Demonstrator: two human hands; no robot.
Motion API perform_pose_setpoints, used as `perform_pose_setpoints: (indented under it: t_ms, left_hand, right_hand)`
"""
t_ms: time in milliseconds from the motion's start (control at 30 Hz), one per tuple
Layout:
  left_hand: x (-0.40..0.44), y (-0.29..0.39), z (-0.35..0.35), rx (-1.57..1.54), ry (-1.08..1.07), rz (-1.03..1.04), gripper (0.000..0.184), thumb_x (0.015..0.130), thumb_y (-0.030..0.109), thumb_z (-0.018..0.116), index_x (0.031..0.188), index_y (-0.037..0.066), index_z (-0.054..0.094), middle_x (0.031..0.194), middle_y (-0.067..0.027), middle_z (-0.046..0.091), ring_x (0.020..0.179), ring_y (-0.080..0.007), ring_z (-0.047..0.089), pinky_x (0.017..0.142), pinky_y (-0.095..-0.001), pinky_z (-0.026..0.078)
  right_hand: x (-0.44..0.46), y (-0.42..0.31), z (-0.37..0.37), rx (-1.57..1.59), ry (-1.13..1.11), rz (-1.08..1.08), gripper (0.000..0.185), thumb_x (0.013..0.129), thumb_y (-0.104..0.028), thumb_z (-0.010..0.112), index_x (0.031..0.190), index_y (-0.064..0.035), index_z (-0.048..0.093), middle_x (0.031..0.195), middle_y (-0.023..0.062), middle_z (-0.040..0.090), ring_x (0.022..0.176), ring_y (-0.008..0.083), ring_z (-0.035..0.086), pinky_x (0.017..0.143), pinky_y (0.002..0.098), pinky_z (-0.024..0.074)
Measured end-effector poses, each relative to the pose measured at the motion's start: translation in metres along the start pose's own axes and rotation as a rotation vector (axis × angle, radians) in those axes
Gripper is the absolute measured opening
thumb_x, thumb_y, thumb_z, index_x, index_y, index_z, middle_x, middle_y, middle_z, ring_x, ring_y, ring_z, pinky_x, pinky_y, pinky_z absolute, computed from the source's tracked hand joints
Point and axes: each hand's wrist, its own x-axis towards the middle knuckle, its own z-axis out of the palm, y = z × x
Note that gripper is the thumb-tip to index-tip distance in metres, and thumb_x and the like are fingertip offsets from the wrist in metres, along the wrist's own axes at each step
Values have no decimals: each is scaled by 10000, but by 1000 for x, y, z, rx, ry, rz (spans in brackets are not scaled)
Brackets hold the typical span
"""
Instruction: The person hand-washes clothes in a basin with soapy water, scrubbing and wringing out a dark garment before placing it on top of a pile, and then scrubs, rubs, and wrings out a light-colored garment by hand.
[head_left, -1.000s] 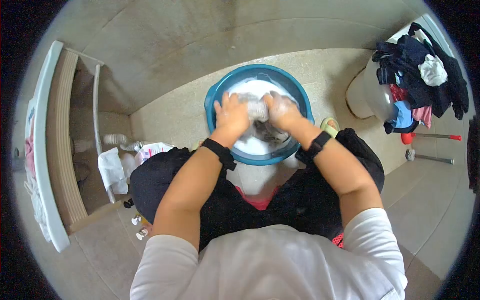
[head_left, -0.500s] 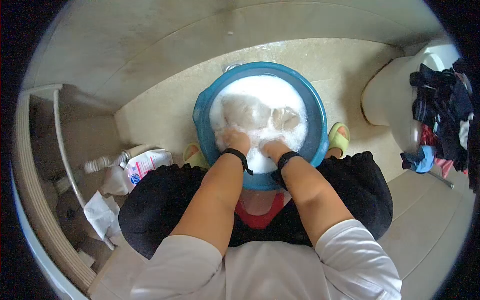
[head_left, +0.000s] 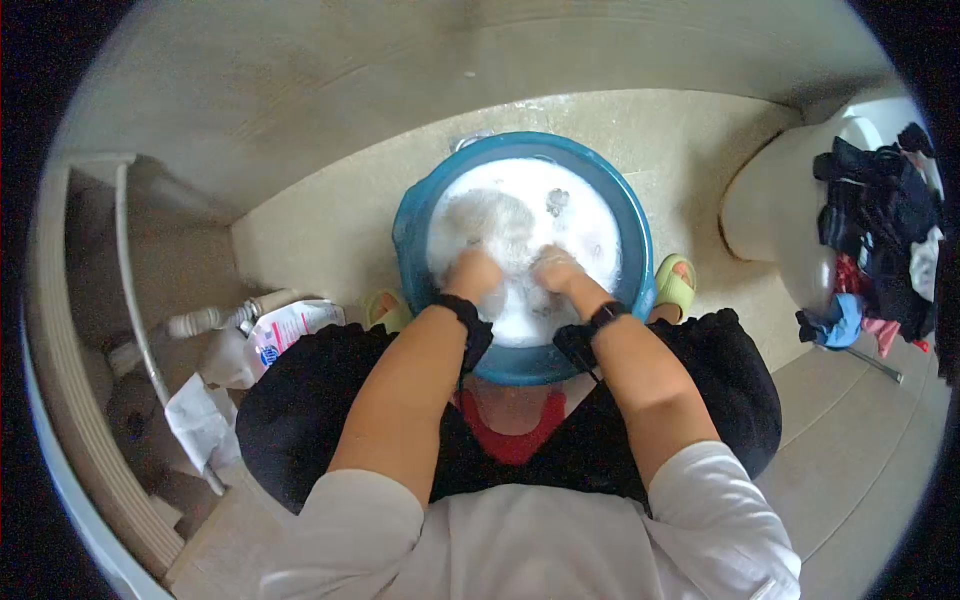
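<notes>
A blue plastic basin (head_left: 632,225) holds water under thick white suds (head_left: 585,225). A pale wet cloth (head_left: 490,215) bulges from the foam on the left side, blurred by motion. My left hand (head_left: 473,273) is at the cloth's near edge, its fingers smeared and sunk in suds. To its right, my right hand (head_left: 557,268) is in the foam with its fingers curled; whatever they hold is hidden under the suds. Black bands circle both wrists.
A red stool (head_left: 510,440) stands between my knees. At the left lie a detergent pouch (head_left: 290,330), a ribbed hose (head_left: 195,325) and a metal rail (head_left: 135,275). Dark clothes (head_left: 875,220) are heaped on the white toilet (head_left: 770,190) at the right. A wall curves behind the basin.
The pale cloth has sunk lower and shifted in the suds. My right hand has moved forward and its fingers show more. My left hand has moved slightly forward.
</notes>
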Motion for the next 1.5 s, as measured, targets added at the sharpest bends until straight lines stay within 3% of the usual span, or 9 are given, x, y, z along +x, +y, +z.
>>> perform_pose_setpoints:
  t_ms: [67,167,367,667,800,867,1267,1433,1500]
  left_hand:
    - [27,-8,25,-966,119,613,367,701,224,638,1026,55,637,1062,-172,616,1016,-275,578,873,-347,451]
    - [-116,47,-80,-365,856,564,271,682,178,699,914,48,646,958,-173,627,919,-284,595,821,-357,464]
    - [-252,110,-153,-1603,438,883,494,703,-66,630,1157,28,459,1076,-57,555,1011,-170,545,870,-291,449]
    - [-326,118,-198,-1729,433,1205,512,719,-126,558,1186,26,415,1135,-81,524,1072,-188,517,930,-312,425]
    - [-263,90,-183,-1455,517,989,512,695,-60,613,1172,52,463,1128,-89,527,1049,-226,530,914,-316,430]
    - [-238,72,-173,-94,936,523,419,675,81,661,1080,65,553,1104,-138,558,1003,-280,558,912,-370,425]
    - [-34,10,20,-211,362,-112,686,867,316,456,1420,86,123,1156,-276,498,1060,-427,472,954,-528,312]
    - [-31,24,-10,67,46,-86,374,885,234,389,1168,58,560,1140,-208,564,1044,-349,542,906,-446,403]
    - [-19,18,-4,151,-47,-26,319,870,207,406,1068,69,616,1115,-179,587,1025,-336,561,884,-440,423]
  right_hand:
    - [-50,-42,-51,868,474,316,295,744,-194,568,1004,-67,624,1033,163,620,985,322,580,854,376,450]
    - [-92,-69,-91,763,775,317,326,727,-158,600,1037,-60,572,941,205,617,907,346,591,806,361,459]
    - [-196,-147,-178,716,1212,-122,301,706,-51,533,1001,4,514,877,178,593,825,268,594,747,344,460]
    - [-248,-194,-238,591,1283,-368,311,703,-58,531,1005,15,514,881,162,581,820,255,576,770,330,460]
    - [-196,-151,-209,588,1111,-145,315,689,-76,602,979,14,515,913,217,582,875,326,583,772,371,460]
    - [-151,-116,-172,487,968,39,298,705,-112,632,942,10,499,932,247,568,899,403,555,776,419,454]
    - [31,-41,74,270,25,673,573,842,-218,467,1381,-265,276,1476,35,-183,1307,505,-54,916,752,172]
    - [25,-34,36,30,-233,371,326,828,-183,426,1058,-129,652,1117,107,609,1075,267,560,894,546,389]
    - [46,-19,72,134,-205,344,320,824,-185,430,1040,-118,657,1108,116,609,1047,283,572,892,492,412]
